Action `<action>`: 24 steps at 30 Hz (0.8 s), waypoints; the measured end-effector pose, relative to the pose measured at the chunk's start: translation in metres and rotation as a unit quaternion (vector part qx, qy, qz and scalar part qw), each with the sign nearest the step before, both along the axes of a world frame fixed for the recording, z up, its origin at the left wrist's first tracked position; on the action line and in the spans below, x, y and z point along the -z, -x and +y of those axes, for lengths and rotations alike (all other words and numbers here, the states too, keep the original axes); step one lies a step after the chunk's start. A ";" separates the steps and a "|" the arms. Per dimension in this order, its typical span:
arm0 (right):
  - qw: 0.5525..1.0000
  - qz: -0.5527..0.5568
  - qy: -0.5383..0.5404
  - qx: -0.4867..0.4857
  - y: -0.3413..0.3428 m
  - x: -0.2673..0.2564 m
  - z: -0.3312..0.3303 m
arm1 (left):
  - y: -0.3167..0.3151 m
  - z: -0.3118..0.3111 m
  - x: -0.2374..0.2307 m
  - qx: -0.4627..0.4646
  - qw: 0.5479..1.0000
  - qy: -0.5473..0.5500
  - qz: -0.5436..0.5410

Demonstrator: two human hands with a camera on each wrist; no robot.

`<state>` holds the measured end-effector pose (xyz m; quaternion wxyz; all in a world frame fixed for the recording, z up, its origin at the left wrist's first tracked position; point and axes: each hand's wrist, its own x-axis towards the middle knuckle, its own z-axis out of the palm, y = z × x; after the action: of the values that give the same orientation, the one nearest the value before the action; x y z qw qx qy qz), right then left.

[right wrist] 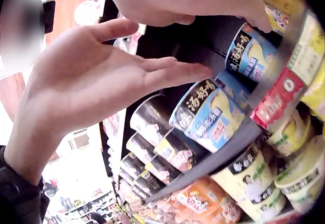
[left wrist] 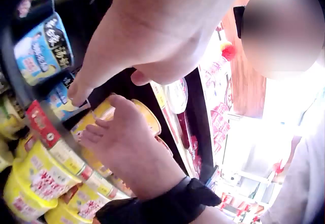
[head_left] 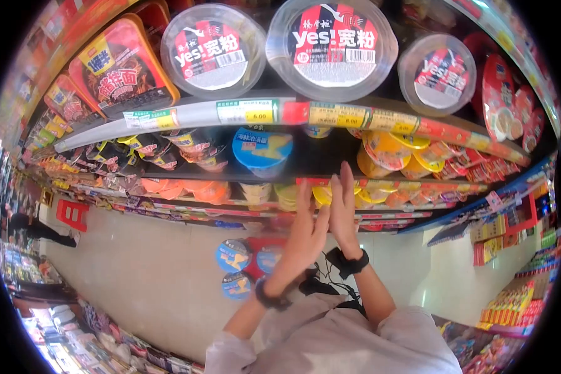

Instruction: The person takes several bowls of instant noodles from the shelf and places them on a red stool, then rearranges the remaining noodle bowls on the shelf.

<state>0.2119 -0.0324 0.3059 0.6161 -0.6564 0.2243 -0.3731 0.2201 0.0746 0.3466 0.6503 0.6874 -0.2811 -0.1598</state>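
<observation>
Before the shelf, my left hand and right hand are raised side by side, palms facing, fingers straight and holding nothing. Blue-lidded instant noodle cup stands on the shelf just beyond them, left of the fingertips. In the right wrist view, my left hand has its fingertips overlapping the rim of a blue cup; a second blue cup stands farther along, near the fingertips of my right hand. The left wrist view shows my right hand in front of yellow noodle tubs.
Clear round tubs line the shelf above, behind a price rail. Yellow tubs stand to the right, dark cups to the left. Lower down, several blue-lidded cups sit by a red surface. A red stool stands farther left.
</observation>
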 end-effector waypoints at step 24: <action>0.904 0.324 -0.096 -0.263 0.064 0.253 0.207 | -0.019 0.345 0.396 -0.261 0.913 -0.174 0.260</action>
<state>0.1482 0.1746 0.0533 0.6457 -0.7136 0.2652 0.0590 0.2394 0.4200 -0.0494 0.5892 0.7728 0.1191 -0.2036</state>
